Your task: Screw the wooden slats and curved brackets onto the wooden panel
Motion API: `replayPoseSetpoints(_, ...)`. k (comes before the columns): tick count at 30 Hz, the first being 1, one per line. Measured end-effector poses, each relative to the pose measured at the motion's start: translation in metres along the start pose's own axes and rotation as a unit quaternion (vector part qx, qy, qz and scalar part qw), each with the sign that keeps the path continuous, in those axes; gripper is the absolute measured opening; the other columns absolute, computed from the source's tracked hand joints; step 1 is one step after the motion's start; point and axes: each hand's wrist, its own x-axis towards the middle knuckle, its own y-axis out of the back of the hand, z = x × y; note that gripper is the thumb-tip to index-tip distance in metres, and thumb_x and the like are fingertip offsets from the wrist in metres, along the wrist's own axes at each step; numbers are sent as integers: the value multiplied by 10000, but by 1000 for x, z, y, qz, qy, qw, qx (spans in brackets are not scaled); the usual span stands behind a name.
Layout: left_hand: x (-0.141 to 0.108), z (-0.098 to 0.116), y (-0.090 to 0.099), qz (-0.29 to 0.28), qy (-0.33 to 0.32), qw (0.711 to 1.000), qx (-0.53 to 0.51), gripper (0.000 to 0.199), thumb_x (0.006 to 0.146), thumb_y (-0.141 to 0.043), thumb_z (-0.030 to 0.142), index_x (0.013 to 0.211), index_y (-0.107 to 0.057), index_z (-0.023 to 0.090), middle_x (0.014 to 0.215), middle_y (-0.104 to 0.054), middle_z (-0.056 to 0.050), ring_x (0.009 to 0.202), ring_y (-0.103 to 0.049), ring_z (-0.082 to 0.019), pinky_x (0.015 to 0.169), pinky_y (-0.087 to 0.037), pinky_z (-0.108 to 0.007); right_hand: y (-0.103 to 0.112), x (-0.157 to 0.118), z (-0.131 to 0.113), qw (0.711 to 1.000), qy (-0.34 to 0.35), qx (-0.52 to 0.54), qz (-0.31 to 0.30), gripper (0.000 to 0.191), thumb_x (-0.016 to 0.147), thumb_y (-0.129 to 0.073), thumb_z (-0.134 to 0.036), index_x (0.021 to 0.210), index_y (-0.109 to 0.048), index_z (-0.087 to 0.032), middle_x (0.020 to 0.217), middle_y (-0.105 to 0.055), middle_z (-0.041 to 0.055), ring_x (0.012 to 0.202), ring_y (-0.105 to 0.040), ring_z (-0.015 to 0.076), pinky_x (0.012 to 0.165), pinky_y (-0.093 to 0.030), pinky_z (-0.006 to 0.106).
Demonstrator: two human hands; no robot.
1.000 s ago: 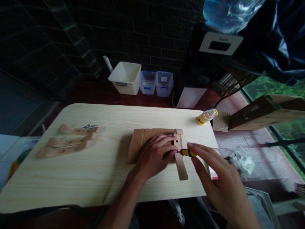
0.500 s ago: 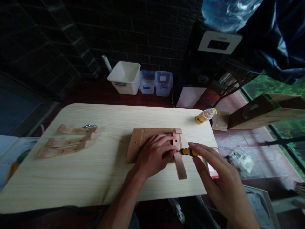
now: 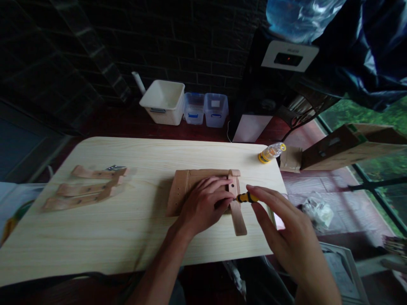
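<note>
My left hand (image 3: 205, 201) lies over a brown, box-like cardboard or wooden piece (image 3: 181, 186), its fingertips pressed on a flat wooden strip (image 3: 238, 220). The strip crosses the piece's right end and juts toward me; a dark hole shows near its top. Thumb and forefinger come together at the tip of a yellow-and-black screwdriver (image 3: 246, 198); whether they pinch a screw is too small to tell. My right hand (image 3: 289, 228) grips the screwdriver's handle end between thumb and fingers. The screwdriver lies nearly level, its tip at the strip.
Several curved wooden strips (image 3: 85, 188) lie at the table's left, beside a small shiny packet (image 3: 115, 168). A clear bottle-shaped container with yellow ends (image 3: 271, 152) stands at the far right corner. Plastic bins (image 3: 165, 103) and a water dispenser (image 3: 254, 93) are beyond the table (image 3: 133, 237).
The whole view has shifted slightly. Both hands keep nearly the same place at the strip, and the screwdriver's tip stays against it.
</note>
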Motion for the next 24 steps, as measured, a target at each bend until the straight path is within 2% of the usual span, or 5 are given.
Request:
replayPoseSetpoints(5,0,1,1,-6,1,1000,2,136,956,-613,253,996,-738,287,1382,-639,3,1277,-564,-237,1088,-462,-496,3,9,-5,1000,1,-7,-16,364,1009,-504,-251,1337,-655,-301,1253,-722,76,1106,-713,228,867,-634,348)
replayPoseSetpoints(11,0,0,1,-4,0,1000,-1,128,942,-628,240,992,-732,295,1371,-643,0,1284,-563,-239,1082,-466,-497,-1,16,1,1000,14,-22,-8,392,996,-515,-236,1361,-644,-292,1246,-729,82,1105,-717,236,902,-626,372)
replayPoseSetpoints(16,0,-2,0,-11,1,1000,0,136,942,-624,227,988,-731,296,1396,-627,14,1293,-555,-233,1085,-460,-488,-8,11,2,999,20,-19,22,412,993,-504,-206,1375,-630,-295,1248,-726,82,1116,-709,233,935,-616,396)
replayPoseSetpoints(24,1,1,0,1,0,1000,-3,140,948,-609,245,962,-743,283,1366,-648,2,1264,-579,-238,1078,-468,-487,-11,2,0,999,32,-17,24,402,1002,-507,-198,1371,-631,-298,1235,-720,91,1110,-705,231,930,-618,393)
